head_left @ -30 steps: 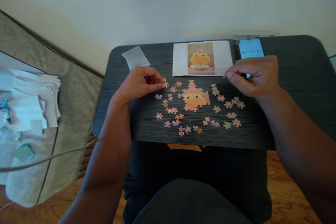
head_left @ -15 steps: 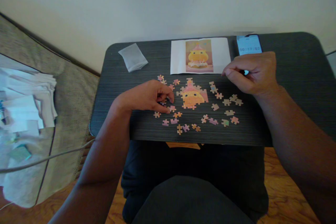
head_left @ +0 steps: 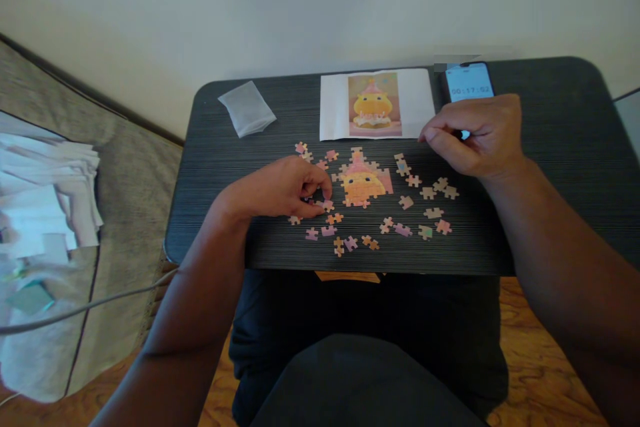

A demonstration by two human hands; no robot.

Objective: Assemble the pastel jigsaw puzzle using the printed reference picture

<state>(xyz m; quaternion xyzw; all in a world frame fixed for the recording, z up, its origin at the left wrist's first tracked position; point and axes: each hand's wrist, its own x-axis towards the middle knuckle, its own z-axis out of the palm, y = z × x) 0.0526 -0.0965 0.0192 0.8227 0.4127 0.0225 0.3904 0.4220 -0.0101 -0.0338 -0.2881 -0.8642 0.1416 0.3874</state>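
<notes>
My left hand [head_left: 287, 188] is over the left side of the loose pieces, its thumb and forefinger closing on a pink puzzle piece [head_left: 327, 205]. Other pieces under its palm are partly hidden. Just right of those fingertips lies the partly joined puzzle [head_left: 364, 185], showing a yellow face with dark eyes and a pink pointed top. My right hand [head_left: 480, 137] is closed with curled fingers, near the lower right corner of the picture sheet [head_left: 374, 105]; no piece shows in it. Loose puzzle pieces [head_left: 403, 230] lie scattered left, right and in front of the joined part.
A phone [head_left: 470, 81] showing a timer stands behind my right hand, which partly covers it. At the back left of the dark table [head_left: 555, 147] is a clear plastic bag [head_left: 247, 109]. Papers [head_left: 45, 193] and a cable [head_left: 100, 300] are off to the left.
My left thumb and forefinger have moved slightly inward onto the pink piece. The right hand keeps its place and shape. The whole view has shifted a little.
</notes>
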